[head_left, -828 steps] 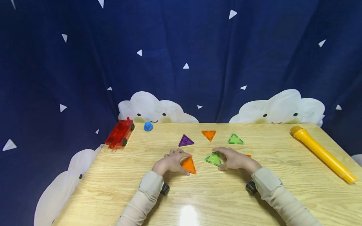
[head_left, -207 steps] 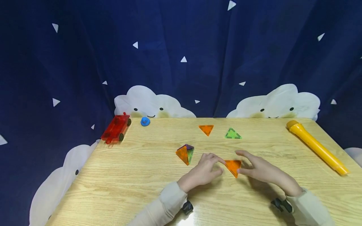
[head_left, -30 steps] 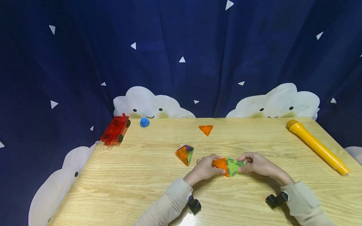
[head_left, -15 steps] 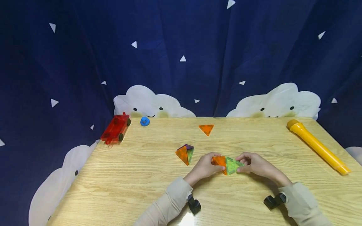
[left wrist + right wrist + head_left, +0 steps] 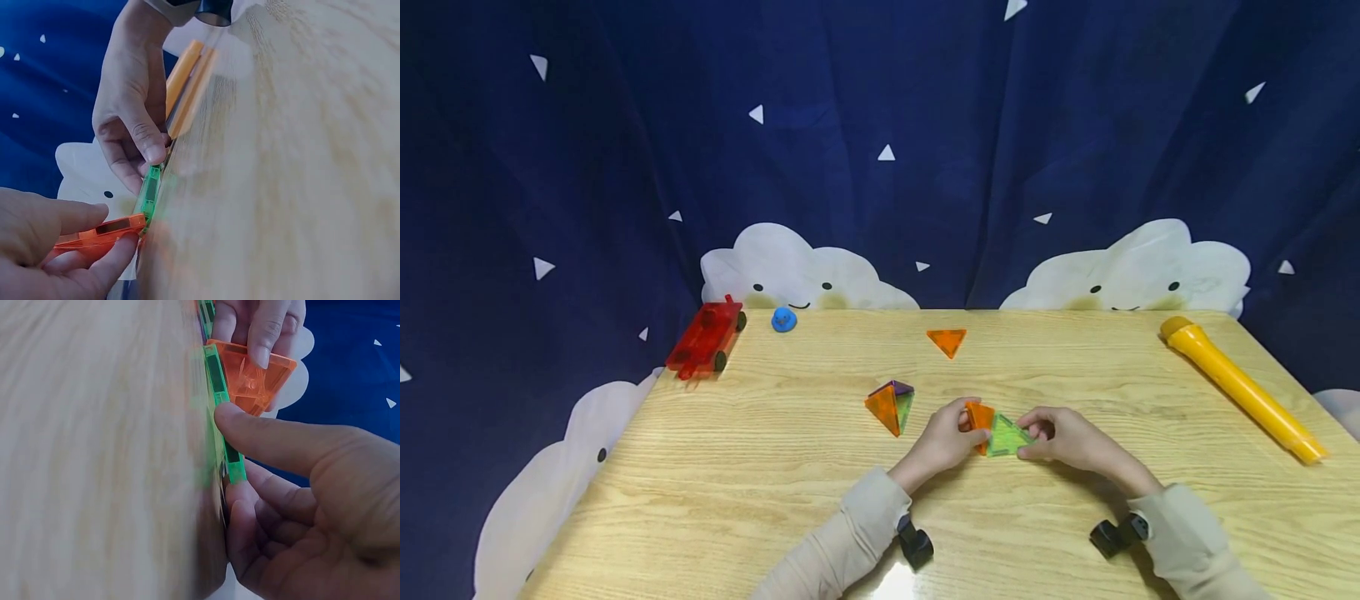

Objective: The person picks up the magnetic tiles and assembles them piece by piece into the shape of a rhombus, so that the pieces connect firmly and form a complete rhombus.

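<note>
Folding now: the orange tile (image 5: pixel 981 414) has tipped up against the green tile (image 5: pixel 1006 437); half a second ago the pair looked flatter. Left hand (image 5: pixel 946 435) pinches orange, right hand (image 5: pixel 1067 437) pinches green, thumb and fingers on each. Both tiles sit right of the small pyramid (image 5: pixel 883 407), slightly nearer the person, edges meeting. Reads as a joint being set at an angle, shape not closed. Can't tell if green touches the wood. Loose orange triangle (image 5: pixel 947 342) lies beyond the pyramid, a bit right. Pale wood-grain counter (image 5: pixel 730 483) underneath; red car (image 5: pixel 706 340) and blue duck (image 5: pixel 784 320) beyond the pyramid to its left, yellow stick (image 5: pixel 1240 387) well to its right. Navy curtain (image 5: pixel 850 125) with white triangles and cloud shapes (image 5: pixel 790 271) behind it all.
</note>
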Demonstrator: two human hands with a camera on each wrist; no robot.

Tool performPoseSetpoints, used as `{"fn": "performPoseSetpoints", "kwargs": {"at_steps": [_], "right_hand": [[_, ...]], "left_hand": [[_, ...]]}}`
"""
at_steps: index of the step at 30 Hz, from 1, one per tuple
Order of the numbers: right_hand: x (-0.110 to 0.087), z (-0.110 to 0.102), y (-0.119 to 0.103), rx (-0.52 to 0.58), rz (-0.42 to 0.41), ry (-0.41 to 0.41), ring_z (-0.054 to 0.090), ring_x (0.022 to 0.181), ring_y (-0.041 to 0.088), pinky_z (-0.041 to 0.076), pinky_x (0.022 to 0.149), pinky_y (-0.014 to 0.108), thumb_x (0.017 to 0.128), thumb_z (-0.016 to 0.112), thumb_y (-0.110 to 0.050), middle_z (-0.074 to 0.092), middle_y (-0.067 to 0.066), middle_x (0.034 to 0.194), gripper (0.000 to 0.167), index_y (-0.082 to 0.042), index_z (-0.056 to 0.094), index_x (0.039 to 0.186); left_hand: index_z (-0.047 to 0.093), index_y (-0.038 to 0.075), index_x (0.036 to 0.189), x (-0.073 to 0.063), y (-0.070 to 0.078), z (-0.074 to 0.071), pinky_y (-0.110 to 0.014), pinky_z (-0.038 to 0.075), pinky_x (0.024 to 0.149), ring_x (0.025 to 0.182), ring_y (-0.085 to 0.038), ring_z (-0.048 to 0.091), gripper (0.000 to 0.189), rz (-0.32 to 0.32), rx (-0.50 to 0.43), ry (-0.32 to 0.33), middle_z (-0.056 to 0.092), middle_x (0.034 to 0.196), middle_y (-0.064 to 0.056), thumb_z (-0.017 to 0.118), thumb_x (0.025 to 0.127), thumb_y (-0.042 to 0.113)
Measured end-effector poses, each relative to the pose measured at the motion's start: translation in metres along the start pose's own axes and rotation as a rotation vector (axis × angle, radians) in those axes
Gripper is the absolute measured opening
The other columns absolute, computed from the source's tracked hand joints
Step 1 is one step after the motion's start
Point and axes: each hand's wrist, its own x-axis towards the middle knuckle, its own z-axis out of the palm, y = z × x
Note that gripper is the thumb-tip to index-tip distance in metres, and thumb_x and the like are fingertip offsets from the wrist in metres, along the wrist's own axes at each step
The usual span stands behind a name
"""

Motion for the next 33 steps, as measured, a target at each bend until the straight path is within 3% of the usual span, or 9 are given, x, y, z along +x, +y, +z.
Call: {"fn": "performPoseSetpoints", "kwargs": {"at_steps": [5,14,21,28,33], "right_hand": [[0.004,0.003,-0.003,-0.02,-0.016,-0.004,0.048,0.071,0.01,0.042,0.06,0.021,0.077,0.079,-0.016,0.056,0.003,0.083,0.04,0.005,0.063,0.107],[0.009,0.005,-0.01,0.009,-0.027,-0.035,0.047,0.071,0.009,0.042,0.059,0.02,0.077,0.077,-0.01,0.055,0.004,0.083,0.039,0.009,0.063,0.109],[0.014,-0.008,-0.006,0.0,-0.053,-0.059,0.051,0.077,0.01,0.044,0.063,0.022,0.086,0.071,-0.021,0.059,0.004,0.089,0.042,0.006,0.061,0.117],[0.041,-0.023,0.002,-0.057,-0.061,0.018,0.058,0.09,0.021,0.049,0.076,0.031,0.094,0.061,-0.023,0.063,0.011,0.102,0.037,0.004,0.06,0.119],[0.066,-0.025,0.007,-0.069,-0.09,0.016,0.056,0.107,0.036,0.047,0.09,0.046,0.094,0.06,-0.018,0.058,0.022,0.12,0.039,0.004,0.055,0.125]], "left_hand": [[0.042,-0.001,0.14,-0.002,0.001,-0.003,-0.023,0.051,0.083,0.106,-0.018,0.062,0.054,0.009,0.002,-0.004,0.063,0.12,-0.015,0.062,0.091,0.005],[0.045,0.0,0.139,-0.003,0.001,-0.008,-0.022,0.051,0.082,0.105,-0.016,0.061,0.053,0.022,0.092,0.003,0.063,0.122,-0.014,0.063,0.091,0.007],[0.044,-0.002,0.139,-0.003,0.001,-0.011,-0.021,0.052,0.078,0.099,-0.015,0.063,0.054,0.03,0.088,0.002,0.065,0.115,-0.013,0.064,0.09,0.006],[0.043,-0.004,0.139,-0.003,-0.002,-0.011,-0.021,0.052,0.075,0.096,-0.015,0.064,0.056,0.024,0.041,-0.003,0.065,0.111,-0.014,0.065,0.088,0.003],[0.047,0.0,0.136,-0.003,-0.003,-0.012,-0.021,0.052,0.074,0.093,-0.013,0.062,0.053,0.017,0.024,0.001,0.064,0.109,-0.013,0.066,0.087,0.001]]}}
